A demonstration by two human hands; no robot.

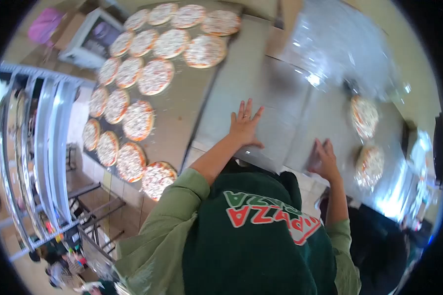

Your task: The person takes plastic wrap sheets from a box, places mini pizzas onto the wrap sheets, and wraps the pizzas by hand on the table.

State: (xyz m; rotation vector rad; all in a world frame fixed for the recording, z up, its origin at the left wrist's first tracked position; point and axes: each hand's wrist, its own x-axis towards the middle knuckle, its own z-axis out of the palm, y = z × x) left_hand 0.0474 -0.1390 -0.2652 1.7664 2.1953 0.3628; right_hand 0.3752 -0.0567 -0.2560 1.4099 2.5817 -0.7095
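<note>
from where i sit, the metal desk (275, 108) spreads just beyond the dark green apron (261, 260), and it is the thing under my grips. a seam (297, 130) in it runs away from the apron, leaning a little right; the lens bends the edges, so i cannot settle the desk's long axis. left of the apron, a brown-grey slab (184, 115) carries rows of uncovered pizzas (171, 43). beyond the apron to the right lies a loose heap of clear film (347, 39).

my left grip (243, 127) is empty, palm down, fingers spread and aimed away from the apron. my right grip (326, 161), right of the apron's top, is also empty and loosely open. contact with the metal is hard to tell.

to work well here, i'd keep both palms level and light, and hold the left sleeve (182, 196) in, since it sits near the closest uncovered pizza.

farther right of the apron lie two wrapped pizzas (369, 167). each shows as an oval stretched roughly away from the apron; i judge them round, so neither truly points anywhere. their film looks slippery, so i'd support them from beneath.
</note>
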